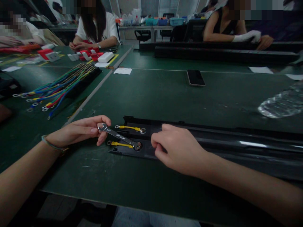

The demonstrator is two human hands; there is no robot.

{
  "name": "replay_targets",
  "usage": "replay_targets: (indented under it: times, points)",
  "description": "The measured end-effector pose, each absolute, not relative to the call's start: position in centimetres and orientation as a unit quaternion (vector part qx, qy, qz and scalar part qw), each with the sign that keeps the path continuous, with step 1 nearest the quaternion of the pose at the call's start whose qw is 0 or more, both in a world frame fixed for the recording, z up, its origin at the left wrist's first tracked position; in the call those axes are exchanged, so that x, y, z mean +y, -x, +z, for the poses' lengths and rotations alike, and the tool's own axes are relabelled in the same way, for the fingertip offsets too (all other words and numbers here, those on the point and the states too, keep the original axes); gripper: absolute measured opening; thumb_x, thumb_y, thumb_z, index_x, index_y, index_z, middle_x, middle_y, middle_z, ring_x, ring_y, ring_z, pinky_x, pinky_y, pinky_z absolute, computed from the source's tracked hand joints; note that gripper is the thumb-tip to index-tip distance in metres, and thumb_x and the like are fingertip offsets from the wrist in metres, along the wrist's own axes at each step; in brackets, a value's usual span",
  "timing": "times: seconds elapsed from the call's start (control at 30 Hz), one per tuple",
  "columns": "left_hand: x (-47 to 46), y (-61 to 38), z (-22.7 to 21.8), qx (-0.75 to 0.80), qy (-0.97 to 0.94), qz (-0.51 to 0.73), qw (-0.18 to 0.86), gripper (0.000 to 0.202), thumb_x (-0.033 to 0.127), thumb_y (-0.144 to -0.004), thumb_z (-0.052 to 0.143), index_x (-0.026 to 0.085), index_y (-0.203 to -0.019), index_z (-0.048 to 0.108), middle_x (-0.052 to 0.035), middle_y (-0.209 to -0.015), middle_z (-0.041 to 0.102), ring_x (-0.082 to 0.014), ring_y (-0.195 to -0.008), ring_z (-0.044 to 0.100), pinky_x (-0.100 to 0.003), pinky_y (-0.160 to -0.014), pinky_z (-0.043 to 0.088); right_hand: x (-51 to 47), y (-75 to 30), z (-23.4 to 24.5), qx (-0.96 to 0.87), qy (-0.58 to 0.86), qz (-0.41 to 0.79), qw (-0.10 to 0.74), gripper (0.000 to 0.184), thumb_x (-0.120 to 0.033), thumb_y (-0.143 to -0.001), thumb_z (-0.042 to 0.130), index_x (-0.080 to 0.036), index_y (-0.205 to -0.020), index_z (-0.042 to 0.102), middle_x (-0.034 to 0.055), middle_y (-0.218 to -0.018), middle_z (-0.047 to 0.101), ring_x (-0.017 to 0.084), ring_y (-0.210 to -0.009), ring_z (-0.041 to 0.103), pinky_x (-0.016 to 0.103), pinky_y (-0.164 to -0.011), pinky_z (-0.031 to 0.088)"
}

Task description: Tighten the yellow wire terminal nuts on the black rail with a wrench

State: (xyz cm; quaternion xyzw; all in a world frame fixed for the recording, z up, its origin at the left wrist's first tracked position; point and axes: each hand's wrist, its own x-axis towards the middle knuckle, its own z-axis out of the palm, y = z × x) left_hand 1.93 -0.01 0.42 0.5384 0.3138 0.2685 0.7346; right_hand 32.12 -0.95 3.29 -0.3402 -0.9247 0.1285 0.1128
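Note:
My left hand [81, 130] pinches the open end of a combination wrench [119, 136] between thumb and fingers. The wrench's ring end sits around a bolt on the near side of a long black profile [150, 149]. Under that end lies a short yellow wire [121, 144] with a ring lug. A second yellow wire [129, 127] runs to another bolt [143, 130] farther back on the profile. Over the profile, right of the bolts, my right hand [176, 146] is closed with curled fingers. Its fingertips are tucked away, so anything inside is hidden.
A bundle of coloured cables [68, 82] with ring lugs lies at left. Beyond the profile are a phone [196, 78], a paper slip [122, 71] and a clear plastic bottle [282, 102]. Co-workers sit across the table, one behind another long black profile [213, 53].

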Motion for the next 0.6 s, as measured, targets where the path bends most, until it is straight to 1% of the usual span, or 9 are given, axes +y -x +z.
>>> replay_targets:
  times: [0.13, 0.3, 0.4, 0.6]
  points:
    - [-0.03, -1.77, 0.28, 0.312, -0.537, 0.27, 0.736, 0.028, 0.02, -0.081, 0.047, 0.012, -0.108, 0.04, -0.007, -0.074, 0.058, -0.0188, -0.067, 0.056, -0.027, -0.06, 0.043, -0.97, -32.11, 3.29, -0.924, 0.343, 0.125, 0.111, 0.01, -0.015, -0.07, 0.046, -0.018, -0.065, 0.054, 0.0001, -0.061, 0.051, 0.012, -0.06, 0.038, 0.024, -0.049, 0.023]
    - [0.05, -1.48, -0.01, 0.308, -0.545, 0.267, 0.732, 0.024, 0.018, -0.082, 0.047, 0.013, -0.105, 0.042, -0.0076, -0.079, 0.061, -0.0214, -0.073, 0.059, -0.031, -0.065, 0.045, -0.98, -32.06, 3.39, -0.924, 0.344, 0.128, 0.105, 0.01, -0.015, -0.07, 0.046, -0.018, -0.065, 0.054, 0.0002, -0.061, 0.051, 0.012, -0.06, 0.038, 0.024, -0.049, 0.023]
    - [0.16, -1.31, -0.1, 0.306, -0.558, 0.263, 0.725, 0.024, 0.019, -0.082, 0.05, 0.014, -0.104, 0.044, -0.0069, -0.079, 0.062, -0.0213, -0.075, 0.06, -0.032, -0.067, 0.045, -1.01, -32.07, 3.37, -0.924, 0.342, 0.128, 0.109, 0.011, -0.015, -0.071, 0.045, -0.018, -0.065, 0.054, 0.0001, -0.061, 0.051, 0.012, -0.06, 0.038, 0.024, -0.049, 0.023]
    - [0.35, -1.01, 0.16, 0.305, -0.594, 0.245, 0.703, 0.019, 0.02, -0.076, 0.058, 0.014, -0.093, 0.052, -0.0053, -0.073, 0.065, -0.0204, -0.073, 0.061, -0.03, -0.064, 0.046, -1.05, -32.08, 3.29, -0.924, 0.343, 0.129, 0.11, 0.01, -0.015, -0.071, 0.046, -0.018, -0.065, 0.055, 0.0002, -0.061, 0.051, 0.012, -0.059, 0.038, 0.024, -0.049, 0.023]
